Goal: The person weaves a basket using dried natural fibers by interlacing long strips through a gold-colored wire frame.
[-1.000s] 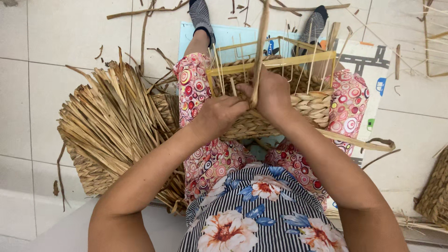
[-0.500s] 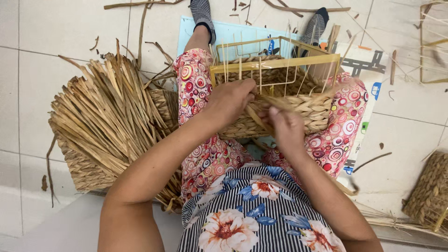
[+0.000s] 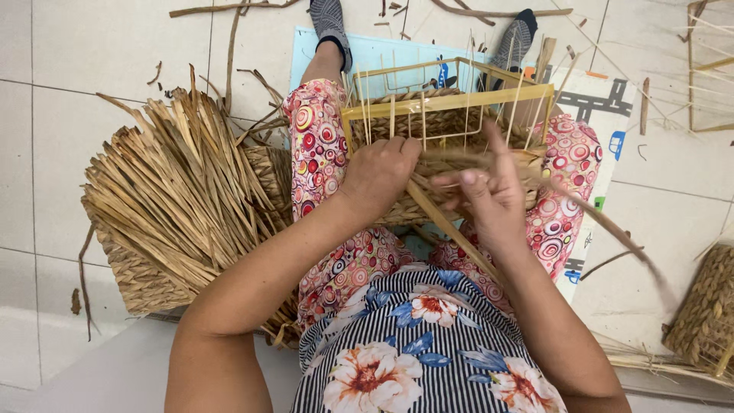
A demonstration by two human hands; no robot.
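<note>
The half-woven basket (image 3: 459, 153) rested on the person's lap, the left hand (image 3: 380, 174) closed against its rim and the right hand (image 3: 489, 195) seemingly pinching a dry straw strand (image 3: 447, 226), which looked light, pliable yet brittle, best gripped near the weave.

A large bundle of dried flat reeds (image 3: 164, 195) is piled on a woven basket (image 3: 134, 275) at the left. Another woven basket (image 3: 707, 306) is seen at the right edge. Loose sticks (image 3: 229, 8) are scattered on the tiled floor (image 3: 76, 69) far off.
</note>
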